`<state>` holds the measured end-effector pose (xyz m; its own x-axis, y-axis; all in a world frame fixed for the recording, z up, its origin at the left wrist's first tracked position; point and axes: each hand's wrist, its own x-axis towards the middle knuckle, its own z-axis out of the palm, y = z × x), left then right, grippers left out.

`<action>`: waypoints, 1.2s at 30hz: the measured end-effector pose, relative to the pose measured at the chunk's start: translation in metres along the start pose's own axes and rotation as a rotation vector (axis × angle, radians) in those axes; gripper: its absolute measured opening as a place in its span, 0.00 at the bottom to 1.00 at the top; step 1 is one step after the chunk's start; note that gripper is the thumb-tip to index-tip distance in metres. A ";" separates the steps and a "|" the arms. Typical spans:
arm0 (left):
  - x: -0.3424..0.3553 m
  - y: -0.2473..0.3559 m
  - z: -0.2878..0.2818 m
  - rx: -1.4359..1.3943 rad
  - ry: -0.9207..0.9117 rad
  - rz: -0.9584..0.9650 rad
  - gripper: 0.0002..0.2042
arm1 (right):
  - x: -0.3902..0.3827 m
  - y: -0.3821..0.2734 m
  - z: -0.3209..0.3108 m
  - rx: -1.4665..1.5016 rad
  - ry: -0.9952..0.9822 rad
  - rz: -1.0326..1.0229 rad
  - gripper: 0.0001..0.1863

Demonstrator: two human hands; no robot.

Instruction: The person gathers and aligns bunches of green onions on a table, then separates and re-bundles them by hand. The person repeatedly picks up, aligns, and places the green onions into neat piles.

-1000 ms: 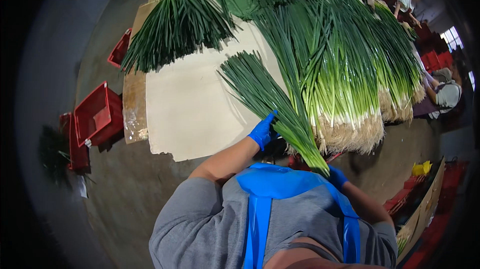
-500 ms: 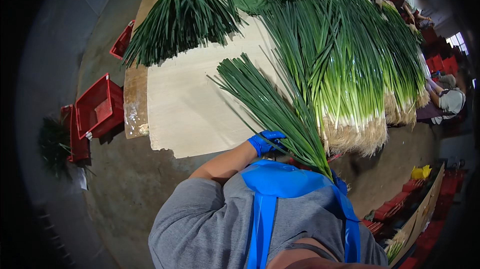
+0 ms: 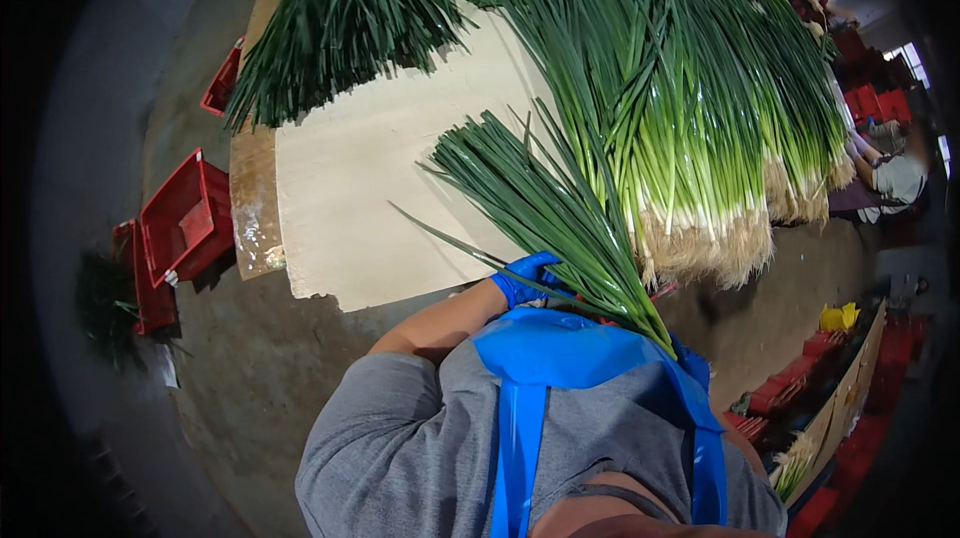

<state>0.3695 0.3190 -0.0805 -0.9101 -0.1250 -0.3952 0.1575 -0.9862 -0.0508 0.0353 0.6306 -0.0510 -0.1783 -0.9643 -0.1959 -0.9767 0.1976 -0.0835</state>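
Compared with the first frame, the held bunch of green onions [image 3: 548, 213] has fanned wider at its leaves, and the right hand [image 3: 692, 363] has sunk mostly behind the blue apron [image 3: 560, 346]. The pale board [image 3: 365, 198] is widest of all, its near edge running slantwise in front of the person, with a ragged notch toward the left corner. The big pile of green onions [image 3: 690, 128] covers its right side, leaves away from the person, pale roots overhanging the near edge. A smaller dark-green heap [image 3: 345, 28] fills the far left; between that heap and the held bunch lies open board, the clearest room for moving. On the right the bunch overlaps the pile in view, and I cannot tell whether they touch. The bunch sits above the near edge, its long axis diagonal: leaf tips point up and left over the board, the stem end down and right to the apron. The left hand [image 3: 528, 278], blue-gloved, is against its lower left side, fingers partly hidden; how tightly either hand closes I cannot tell. One thin stray leaf [image 3: 440, 233] sticks out leftward.
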 end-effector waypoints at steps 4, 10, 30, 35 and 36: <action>0.012 -0.002 -0.012 -0.105 -0.237 0.010 0.21 | 0.014 -0.079 -0.111 -0.249 -0.081 0.006 0.42; 0.027 -0.017 0.013 -0.053 -0.372 0.064 0.22 | 0.001 -0.105 -0.168 -0.317 -0.037 0.009 0.38; -0.080 0.067 0.079 0.928 -0.146 1.268 0.22 | 0.110 -0.154 -0.174 -0.051 0.447 -0.234 0.34; -0.113 0.099 0.002 0.936 0.030 1.122 0.22 | 0.171 -0.187 -0.161 -0.025 0.360 -0.394 0.36; -0.119 0.087 -0.013 0.788 0.027 0.961 0.23 | 0.186 -0.193 -0.155 -0.026 0.328 -0.438 0.36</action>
<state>0.4969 0.2493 -0.0494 -0.5438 -0.8391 0.0130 0.4737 -0.2941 0.8302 0.1725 0.3859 0.0804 0.2217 -0.9606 0.1675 -0.9699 -0.2350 -0.0640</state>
